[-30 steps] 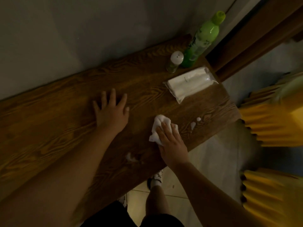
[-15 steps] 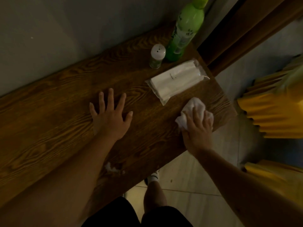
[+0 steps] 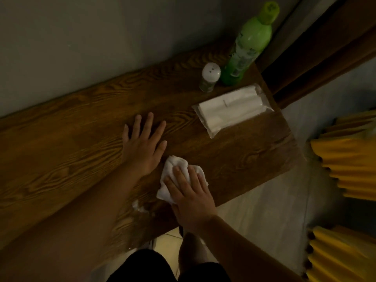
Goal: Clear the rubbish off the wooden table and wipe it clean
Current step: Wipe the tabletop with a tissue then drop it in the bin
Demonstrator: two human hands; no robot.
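Note:
A dark wooden table [image 3: 61, 151] runs along a grey wall. My right hand [image 3: 191, 194] presses a crumpled white tissue [image 3: 175, 169] flat on the table near its front edge. My left hand [image 3: 142, 143] lies flat on the wood with fingers spread, just left of the tissue and holding nothing. A small white scrap [image 3: 138, 206] lies on the table by the front edge, beside my left forearm.
At the table's right end stand a green bottle [image 3: 246, 45] and a small white-capped shaker [image 3: 209, 77], with a clear packet of white napkins [image 3: 232, 108] lying in front of them. Yellow ribbed objects [image 3: 350, 155] sit on the floor at the right.
My right hand has slid the tissue from the table's right end back left, close to my left hand. The left hand has stayed flat in place.

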